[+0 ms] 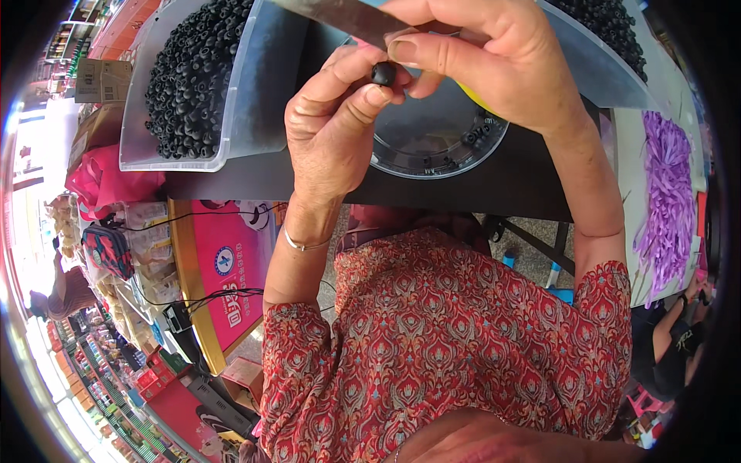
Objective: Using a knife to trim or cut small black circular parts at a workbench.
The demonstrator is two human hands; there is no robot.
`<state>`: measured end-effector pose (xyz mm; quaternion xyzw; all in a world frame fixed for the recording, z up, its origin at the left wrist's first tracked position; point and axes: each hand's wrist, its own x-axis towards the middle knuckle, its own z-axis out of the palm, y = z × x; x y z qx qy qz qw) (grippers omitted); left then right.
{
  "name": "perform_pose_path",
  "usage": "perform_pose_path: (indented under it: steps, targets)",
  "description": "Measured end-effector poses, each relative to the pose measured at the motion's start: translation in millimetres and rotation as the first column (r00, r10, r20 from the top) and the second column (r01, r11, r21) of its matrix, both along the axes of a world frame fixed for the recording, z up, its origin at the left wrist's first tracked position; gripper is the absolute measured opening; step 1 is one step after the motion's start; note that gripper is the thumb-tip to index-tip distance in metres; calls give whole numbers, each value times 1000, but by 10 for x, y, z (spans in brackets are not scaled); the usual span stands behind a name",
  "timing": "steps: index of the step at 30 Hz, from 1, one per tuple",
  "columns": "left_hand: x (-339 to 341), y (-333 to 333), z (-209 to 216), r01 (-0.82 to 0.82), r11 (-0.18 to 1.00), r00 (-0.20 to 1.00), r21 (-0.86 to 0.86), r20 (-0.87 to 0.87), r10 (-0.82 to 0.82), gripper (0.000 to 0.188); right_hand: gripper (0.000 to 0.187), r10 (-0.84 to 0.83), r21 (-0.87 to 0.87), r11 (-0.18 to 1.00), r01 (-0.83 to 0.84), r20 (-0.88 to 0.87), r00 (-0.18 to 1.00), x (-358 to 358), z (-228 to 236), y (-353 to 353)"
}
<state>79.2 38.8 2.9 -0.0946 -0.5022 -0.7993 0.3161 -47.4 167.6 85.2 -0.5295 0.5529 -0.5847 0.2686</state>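
My left hand [336, 116] pinches a small round black piece [383, 74] between thumb and fingers; the piece looks like a rubber part. Close beside it, my right hand [482, 65] is closed on a knife, with the thumb pressed along its flat metal blade [347, 19]. The blade points to the upper left, over the left fingertips. A bit of yellow [476, 99] shows beneath the right hand, and I cannot tell if it belongs to the knife. Below both hands sits a round clear tray [432, 171] with a few small black pieces in it.
A clear plastic bin [174, 164] full of black ring-shaped pieces stands at the left, and another bin [575, 38] is at the far right. Both are by the dark table [255, 187]. Purple strips [668, 201] lie on a pale surface at right. Cables hang at left.
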Motion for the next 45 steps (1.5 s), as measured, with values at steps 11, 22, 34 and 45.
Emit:
perform_pose_path:
  steps: [11, 22, 34, 45]
  targets:
    - [25, -43, -46, -63, 993, 998, -99, -32, 60, 27, 20, -306, -791, 493, -363, -548, 778, -157, -245, -568]
    - [17, -49, -48, 23, 991, 998, -128, -55, -31, 33, 13, -14, -2, 1000, 14, 83, 996, -1, -21, 4]
    - [94, -35, 0, -43, 996, 999, -83, -1, 43, 25, 25, 8, -66, 997, -27, -270, 963, 51, -92, -67]
    - [139, -51, 177, -144, 923, 979, -357, 83, 185, 24, 17, -113, -136, 986, 96, -120, 986, 89, -178, -100]
